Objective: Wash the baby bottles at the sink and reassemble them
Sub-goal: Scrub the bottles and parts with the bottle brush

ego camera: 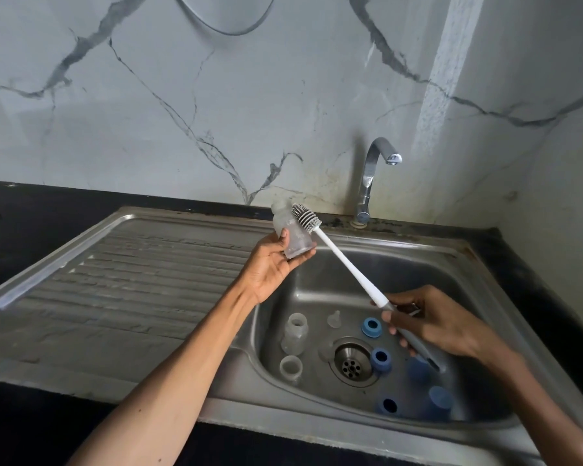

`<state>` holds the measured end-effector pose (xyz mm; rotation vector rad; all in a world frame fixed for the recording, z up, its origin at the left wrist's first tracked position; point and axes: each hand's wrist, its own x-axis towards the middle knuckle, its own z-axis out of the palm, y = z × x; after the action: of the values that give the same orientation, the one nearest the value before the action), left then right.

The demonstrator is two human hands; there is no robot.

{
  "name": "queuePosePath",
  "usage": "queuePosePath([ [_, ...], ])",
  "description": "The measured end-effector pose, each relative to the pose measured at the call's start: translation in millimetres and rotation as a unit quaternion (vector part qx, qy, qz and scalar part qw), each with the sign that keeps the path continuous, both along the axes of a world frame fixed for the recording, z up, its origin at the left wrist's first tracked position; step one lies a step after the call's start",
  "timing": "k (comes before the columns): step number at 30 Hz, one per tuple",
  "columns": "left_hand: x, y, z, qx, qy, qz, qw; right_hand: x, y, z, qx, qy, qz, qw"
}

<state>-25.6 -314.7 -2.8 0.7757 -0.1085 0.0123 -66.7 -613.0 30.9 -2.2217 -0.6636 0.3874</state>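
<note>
My left hand (271, 264) holds a clear baby bottle (292, 232) above the sink's left rim, tilted, neck pointing up and away. My right hand (433, 326) grips the grey handle of a long white bottle brush (344, 260). The brush's bristle head (306, 218) lies against the outside of the held bottle. In the steel sink basin (367, 280) stand two more clear bottles (295, 332) (290, 367), a clear teat (334, 319), several blue screw rings (372, 327) and blue caps (440, 401).
The tap (372, 176) stands behind the basin, with no water running. A ribbed steel draining board (132, 280) stretches to the left. The drain strainer (352, 363) sits in the basin's middle. Black countertop (31, 223) surrounds the sink, and a marble wall (216, 95) rises behind it.
</note>
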Motion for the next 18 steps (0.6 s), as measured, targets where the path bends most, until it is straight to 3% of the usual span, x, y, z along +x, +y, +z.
queuePosePath([
  [6,-0.4,-0.2,1.6,0.0,-0.005,0.005,1.0,1.6,-3.4,0.6,-0.024,-0.037,0.018,0.999],
  [11,-1.0,2.0,3.9,-0.002,-0.004,0.008,1.0,5.3,-1.9,0.5,-0.024,-0.151,-0.017,0.988],
  [18,-0.6,6.7,3.2,-0.007,-0.005,0.008,1.0,4.7,1.7,-2.0,-0.011,-0.171,-0.01,0.985],
])
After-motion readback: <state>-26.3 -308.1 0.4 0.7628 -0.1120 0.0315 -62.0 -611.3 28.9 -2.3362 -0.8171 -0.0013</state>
